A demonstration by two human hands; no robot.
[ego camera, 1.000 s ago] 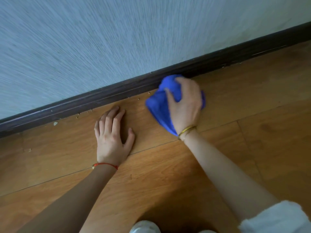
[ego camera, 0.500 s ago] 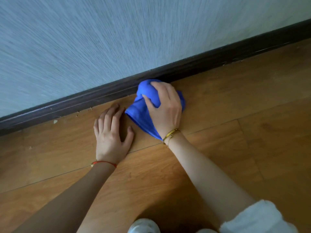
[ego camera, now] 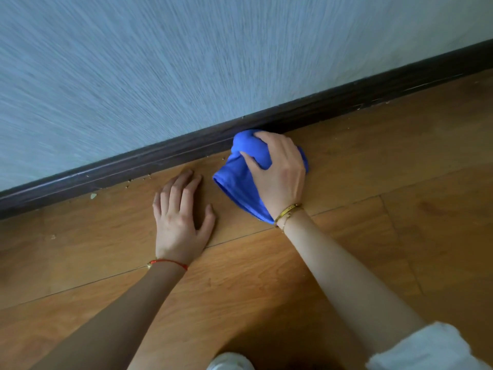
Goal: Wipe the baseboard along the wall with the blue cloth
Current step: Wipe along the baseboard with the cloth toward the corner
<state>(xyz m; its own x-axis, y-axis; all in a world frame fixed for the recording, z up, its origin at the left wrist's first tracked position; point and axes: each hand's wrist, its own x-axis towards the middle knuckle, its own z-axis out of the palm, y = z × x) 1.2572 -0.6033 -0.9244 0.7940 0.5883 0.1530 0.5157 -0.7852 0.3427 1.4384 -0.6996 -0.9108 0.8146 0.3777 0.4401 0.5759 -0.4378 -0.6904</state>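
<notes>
Blue cloth [ego camera: 241, 182] bunched under the right hand [ego camera: 280, 177], fingers curled over the top of the wad and clenched on it, thumb pressing into the fold on the near-left side. Front bulge of the cloth sits just past the fingertips, touching the dark baseboard [ego camera: 165, 158] at its bottom edge. Rest of the cloth trails back toward the wrist, lying flat on the wood floor [ego camera: 386, 236], ending just beside the gold bracelet [ego camera: 288, 210].

Left hand [ego camera: 181, 222] grasping nothing: palm down, flat on the floor, fingers spread a little and pointing at the baseboard, fingertips near it but not touching. It sits just left of the cloth, small gap between thumb and cloth edge. Red string [ego camera: 168, 263] around the left wrist.

Baseboard runs diagonally, rising from far left of the left hand to the upper right beyond the right hand. Above it, pale blue-grey textured wall [ego camera: 186, 62]. Small crumbs [ego camera: 93, 195] and flecks lie on the floor along the baseboard foot, mostly ahead and left of the left hand, a few more far to the right of the right hand.

White sleeve [ego camera: 426, 348] rolled up on the right forearm, at the bottom right. White rounded thing, likely a shoe [ego camera: 229, 363], at the bottom edge between the 2 forearms; cannot tell for sure.
</notes>
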